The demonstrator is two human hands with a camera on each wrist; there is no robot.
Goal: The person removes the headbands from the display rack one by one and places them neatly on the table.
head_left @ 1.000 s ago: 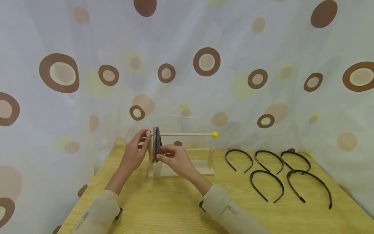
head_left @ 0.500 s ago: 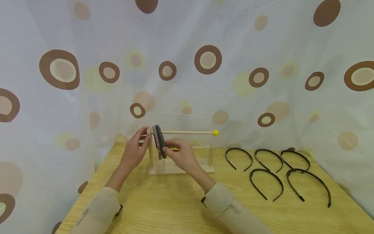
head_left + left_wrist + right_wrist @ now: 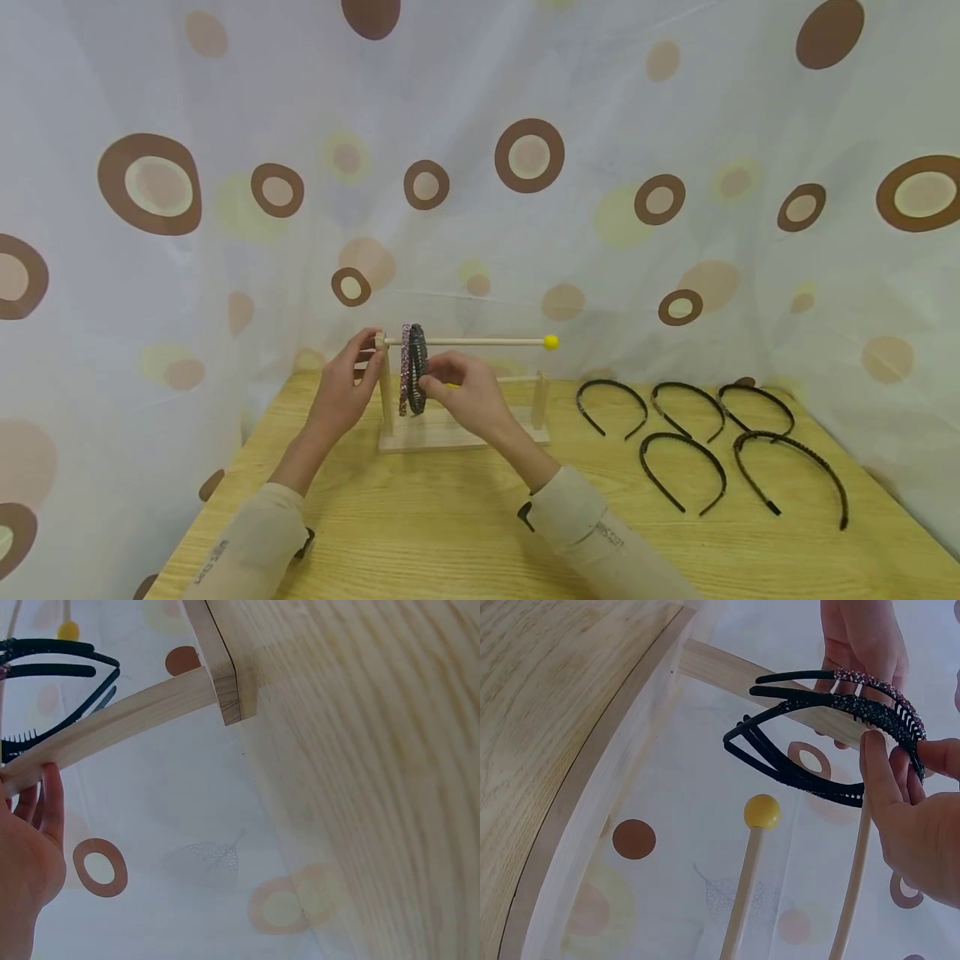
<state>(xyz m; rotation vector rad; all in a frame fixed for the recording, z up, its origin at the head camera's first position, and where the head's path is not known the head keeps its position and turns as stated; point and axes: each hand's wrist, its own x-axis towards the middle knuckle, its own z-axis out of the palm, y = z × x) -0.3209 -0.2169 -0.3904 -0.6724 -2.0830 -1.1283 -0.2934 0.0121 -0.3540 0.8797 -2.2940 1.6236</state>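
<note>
- Spreading behind everything, a patterned curtain (image 3: 615,92) backs the wooden table (image 3: 420,533).
- On the table stands a pale wooden stand (image 3: 442,439); a cluster of headbands (image 3: 417,371), pink-glittered and dark, seems looped over its upper rod (image 3: 487,342), nearer the left post (image 3: 387,404). I can't count them surely.
- To the right, five loose headbands (image 3: 681,436) lie on the table, so I'd judge the job partway: some on the rod, these five left.
- The left hand (image 3: 347,383) is raised, thumb on the near side, fingers curled behind, gripping the left post near its top.
- The right hand (image 3: 468,400) reaches across leftward, thumb and fingertips pinching the cluster's dark side.
- Smallest, a yellow bead (image 3: 551,342) caps the rod.
</note>
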